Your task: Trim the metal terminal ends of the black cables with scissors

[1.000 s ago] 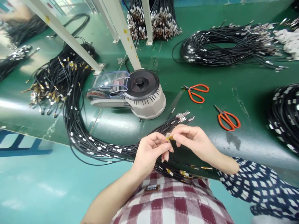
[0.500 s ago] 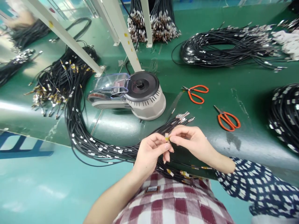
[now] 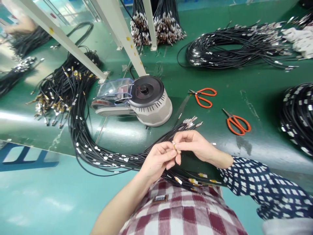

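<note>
The cable end (image 3: 174, 145) is up between my fingertips, on the near side of the tape dispenser (image 3: 156, 112) and off to its right, partly hidden by my fingers. My left hand (image 3: 156, 160) slants up to it from the left, thumb and forefinger nipped together on it, the other fingers loosely curled. My right hand (image 3: 193, 145) meets it from the right, thumb and forefinger pinched on it too. The bundle of cables (image 3: 105, 158) curves round the dispenser's left and near sides; the far scissors (image 3: 196, 94) and near scissors (image 3: 235, 121) lie to its right.
</note>
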Motion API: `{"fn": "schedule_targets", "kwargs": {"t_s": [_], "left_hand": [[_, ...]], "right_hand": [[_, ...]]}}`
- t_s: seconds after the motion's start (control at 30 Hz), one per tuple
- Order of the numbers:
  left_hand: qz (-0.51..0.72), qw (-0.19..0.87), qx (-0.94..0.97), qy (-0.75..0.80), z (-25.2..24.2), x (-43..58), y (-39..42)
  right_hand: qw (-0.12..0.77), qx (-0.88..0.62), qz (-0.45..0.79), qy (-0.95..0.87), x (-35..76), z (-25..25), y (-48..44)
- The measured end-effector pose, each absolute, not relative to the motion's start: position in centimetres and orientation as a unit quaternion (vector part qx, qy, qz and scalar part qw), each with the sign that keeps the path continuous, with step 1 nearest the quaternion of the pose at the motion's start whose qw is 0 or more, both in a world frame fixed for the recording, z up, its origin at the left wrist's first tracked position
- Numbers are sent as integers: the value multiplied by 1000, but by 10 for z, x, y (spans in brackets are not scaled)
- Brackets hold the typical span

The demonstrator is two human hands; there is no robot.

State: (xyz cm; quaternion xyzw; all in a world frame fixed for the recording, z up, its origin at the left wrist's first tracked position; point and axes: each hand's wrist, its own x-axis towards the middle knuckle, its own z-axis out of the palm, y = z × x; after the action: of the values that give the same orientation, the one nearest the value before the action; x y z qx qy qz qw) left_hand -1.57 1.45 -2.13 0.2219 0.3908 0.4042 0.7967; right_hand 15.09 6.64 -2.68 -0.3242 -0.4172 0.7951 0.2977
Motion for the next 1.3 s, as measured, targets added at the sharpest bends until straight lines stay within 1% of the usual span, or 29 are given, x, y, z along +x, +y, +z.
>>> {"fn": "schedule_targets", "kwargs": {"t_s": [0.13,0.27,0.33,0.53,0.73,0.87,1.03,1.17,1.3], "left_hand": [[411,788,214,407,-17,-13,14],[433,750,221,448,-13,-9,11],[439,730,235,469,-14,-9,9],[442,710,267,479,-12,-10,5],[447,711,268,471,-11,-10,5],[448,710,271,471,-13,-11,4],[440,712,286,466,-12,-14,4],[431,726,289,451,-11,-18,8],[398,759,278,435,-13,-24,11]], "right_hand": [[330,-350,730,-486,149,-24,62],[386,-379,645,-540,148,-19,54],[394,-379,628,-554,150,-17,52],[331,-345,637,-605,159,-9,58],[316,-333,655,-600,159,-10,61],[311,-305,705,-560,159,-20,63],[273,-260,755,-537,161,-26,76],[234,-262,759,-548,158,-21,85],[234,-240,746,-576,156,-19,89]]}}
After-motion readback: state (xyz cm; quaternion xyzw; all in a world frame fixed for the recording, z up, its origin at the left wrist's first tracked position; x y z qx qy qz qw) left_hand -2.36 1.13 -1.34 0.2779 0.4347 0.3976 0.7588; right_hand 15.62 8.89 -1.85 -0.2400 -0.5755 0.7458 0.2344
